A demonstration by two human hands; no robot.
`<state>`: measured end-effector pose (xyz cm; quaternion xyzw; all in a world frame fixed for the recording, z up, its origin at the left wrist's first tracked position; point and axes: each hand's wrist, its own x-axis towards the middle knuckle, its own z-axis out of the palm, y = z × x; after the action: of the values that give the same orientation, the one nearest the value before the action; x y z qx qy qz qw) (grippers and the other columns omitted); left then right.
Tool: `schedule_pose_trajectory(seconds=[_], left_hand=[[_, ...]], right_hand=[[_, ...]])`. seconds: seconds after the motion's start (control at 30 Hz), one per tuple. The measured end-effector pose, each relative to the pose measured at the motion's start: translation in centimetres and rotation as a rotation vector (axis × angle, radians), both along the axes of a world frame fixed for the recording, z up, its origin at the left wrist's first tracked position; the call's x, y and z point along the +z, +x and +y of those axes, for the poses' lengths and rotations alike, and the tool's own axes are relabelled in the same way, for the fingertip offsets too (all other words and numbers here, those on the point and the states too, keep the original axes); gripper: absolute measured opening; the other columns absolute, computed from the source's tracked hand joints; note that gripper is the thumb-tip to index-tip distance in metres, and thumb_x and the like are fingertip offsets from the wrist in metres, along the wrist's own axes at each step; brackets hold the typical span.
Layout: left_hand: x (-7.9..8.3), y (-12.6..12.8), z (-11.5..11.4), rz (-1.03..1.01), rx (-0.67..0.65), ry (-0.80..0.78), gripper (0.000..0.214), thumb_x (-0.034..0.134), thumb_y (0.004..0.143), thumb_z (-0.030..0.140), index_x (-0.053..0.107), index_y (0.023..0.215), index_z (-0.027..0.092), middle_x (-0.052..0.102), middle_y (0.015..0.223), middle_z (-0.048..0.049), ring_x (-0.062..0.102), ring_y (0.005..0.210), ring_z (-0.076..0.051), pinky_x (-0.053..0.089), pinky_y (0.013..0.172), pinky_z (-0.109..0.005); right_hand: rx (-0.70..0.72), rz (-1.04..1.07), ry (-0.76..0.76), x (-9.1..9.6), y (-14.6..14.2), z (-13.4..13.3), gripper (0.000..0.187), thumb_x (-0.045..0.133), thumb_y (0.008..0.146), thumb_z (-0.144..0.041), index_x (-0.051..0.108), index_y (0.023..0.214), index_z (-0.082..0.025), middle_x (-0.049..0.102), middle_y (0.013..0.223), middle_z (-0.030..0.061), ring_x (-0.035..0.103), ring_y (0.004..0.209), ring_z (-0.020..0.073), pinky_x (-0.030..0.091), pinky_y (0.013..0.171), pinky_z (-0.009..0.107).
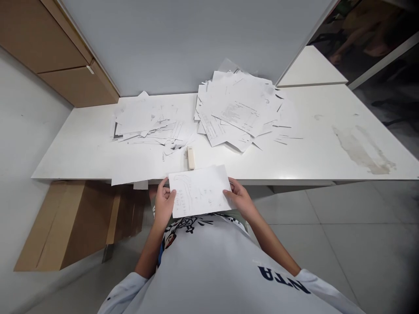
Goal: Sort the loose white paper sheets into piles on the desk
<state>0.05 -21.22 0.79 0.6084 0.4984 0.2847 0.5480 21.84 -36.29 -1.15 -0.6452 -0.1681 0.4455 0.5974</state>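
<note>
A white sheet of paper with faint handwriting is held up between both hands at the front edge of the table. My left hand grips its left edge, thumb on top and fingers behind. On the right edge, my right hand pinches the sheet the same way. Just beyond the paper lies a small cream-coloured block-like object, perhaps a stapler; its kind is hard to make out. Farther back are a large messy pile of printed papers and, to its left, a lower pile of papers.
The white table has a brownish stain at right. One loose sheet overhangs the front edge at left. Below stands an open cardboard box; brown cardboard boxes rise at back left. A grey panel closes the back.
</note>
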Motion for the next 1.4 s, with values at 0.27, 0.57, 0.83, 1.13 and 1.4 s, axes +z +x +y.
schedule_pose_trajectory(seconds=[0.27, 0.57, 0.83, 1.13, 1.4], left_hand=[[-0.5, 1.2, 2.6, 0.080, -0.006, 0.054, 0.052, 0.059, 0.084, 0.031, 0.050, 0.134, 0.018, 0.059, 0.077, -0.0005, 0.062, 0.071, -0.016, 0.050, 0.065, -0.027], [4.2, 7.0, 5.7, 0.305, -0.223, 0.825, 0.047, 0.039, 0.097, 0.033, 0.044, 0.141, 0.018, 0.058, 0.130, -0.0142, 0.048, 0.128, -0.028, 0.042, 0.105, -0.048], [1.7, 13.2, 8.2, 0.573, -0.800, 0.963, 0.048, 0.029, 0.101, 0.033, 0.045, 0.142, 0.016, 0.045, 0.150, -0.0093, 0.020, 0.149, -0.030, 0.021, 0.120, -0.054], [0.2, 13.1, 7.8, 0.519, -0.707, 0.982, 0.043, 0.033, 0.100, 0.027, 0.053, 0.135, 0.014, 0.054, 0.142, -0.0109, 0.022, 0.148, -0.032, 0.020, 0.120, -0.058], [4.0, 9.9, 8.3, 0.143, -0.389, 0.817, 0.042, 0.028, 0.102, 0.035, 0.053, 0.133, 0.023, 0.054, 0.143, -0.0066, 0.021, 0.149, -0.024, 0.014, 0.122, -0.055]], right_hand=[[-0.025, 0.025, 0.030, -0.5, 0.4, 2.2, 0.054, 0.063, 0.066, -0.031, 0.057, 0.120, -0.023, 0.071, 0.109, 0.0065, 0.066, 0.094, 0.0257, 0.051, 0.079, 0.037], [-0.090, -0.043, 0.055, -0.6, 0.3, 5.0, 0.058, 0.060, 0.067, -0.031, 0.056, 0.123, -0.021, 0.070, 0.111, 0.0080, 0.064, 0.101, 0.0263, 0.050, 0.083, 0.037], [-0.121, -0.160, 0.118, -1.4, 0.2, 6.3, 0.058, 0.059, 0.071, -0.033, 0.056, 0.128, -0.021, 0.062, 0.130, 0.0098, 0.059, 0.117, 0.0287, 0.046, 0.101, 0.045], [-0.092, -0.212, 0.098, -1.7, 0.1, 6.7, 0.059, 0.056, 0.072, -0.034, 0.055, 0.129, -0.021, 0.062, 0.132, 0.0102, 0.059, 0.118, 0.0289, 0.045, 0.104, 0.047], [-0.142, -0.451, -0.028, -0.7, 2.1, 4.0, 0.056, 0.053, 0.077, -0.038, 0.057, 0.131, -0.021, 0.062, 0.132, 0.0095, 0.057, 0.122, 0.0286, 0.045, 0.105, 0.046]])
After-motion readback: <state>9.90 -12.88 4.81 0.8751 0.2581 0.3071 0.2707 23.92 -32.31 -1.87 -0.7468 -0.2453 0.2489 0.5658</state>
